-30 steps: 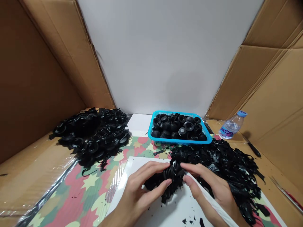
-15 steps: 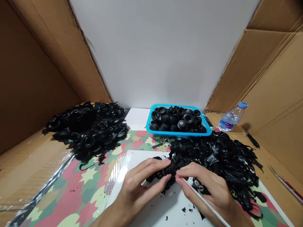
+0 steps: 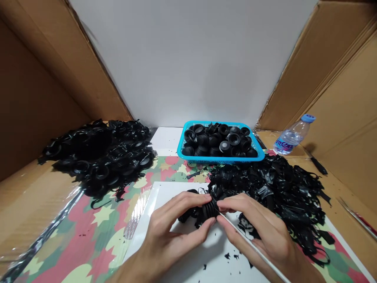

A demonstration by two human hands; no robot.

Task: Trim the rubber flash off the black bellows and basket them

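Note:
My left hand (image 3: 179, 224) is closed with thumb and fingers around a black ribbed rubber plug (image 3: 209, 209). Held between the fingertips of my right hand (image 3: 259, 230) is a thin light-grey rod-like tool (image 3: 250, 245), slanting down toward the lower right. Its tip meets the right side of the plug, partly hidden by fingers. Beneath my hands lies a white board (image 3: 165, 196) dotted with small black scraps (image 3: 227, 256). More black rubber pieces (image 3: 188, 210) lie just behind my left fingers.
A blue basket (image 3: 220, 159) of black ribbed plugs stands at the back. Untrimmed black parts (image 3: 100, 157) are heaped on the left, and torn black scraps (image 3: 273, 192) on the right. A water bottle (image 3: 294, 135), a black-handled tool (image 3: 318, 166) and a metal tool with red (image 3: 357, 218) lie farther right.
The view has shifted slightly. The plug's ribbed side now shows more plainly between my fingertips, and the rod tip stays against it. Both hands keep nearly the same place.

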